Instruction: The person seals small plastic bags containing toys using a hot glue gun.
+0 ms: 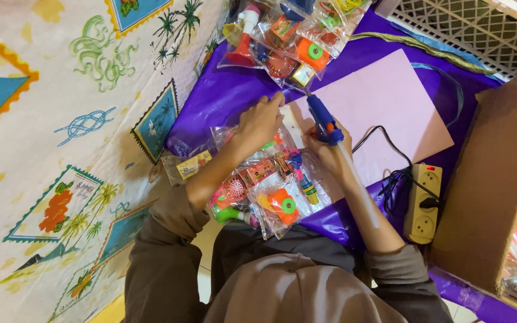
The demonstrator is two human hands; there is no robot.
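My right hand (pixel 329 152) grips a blue glue gun (pixel 323 119), its nozzle pointing up toward the edge of a pale pink sheet (pixel 384 113). My left hand (pixel 259 121) presses flat on a clear plastic packet beside the sheet's left edge. Under both forearms lie several clear packets of small colourful toys (pixel 270 191). Everything rests on purple foil (pixel 222 98).
More toy packets (pixel 288 36) lie at the top. A beige power strip (pixel 424 203) with a black cord sits right of my right arm. A brown cardboard box (pixel 498 179) stands at the right. A patterned cloth (pixel 61 131) covers the left; a white lattice basket (pixel 480 30) sits top right.
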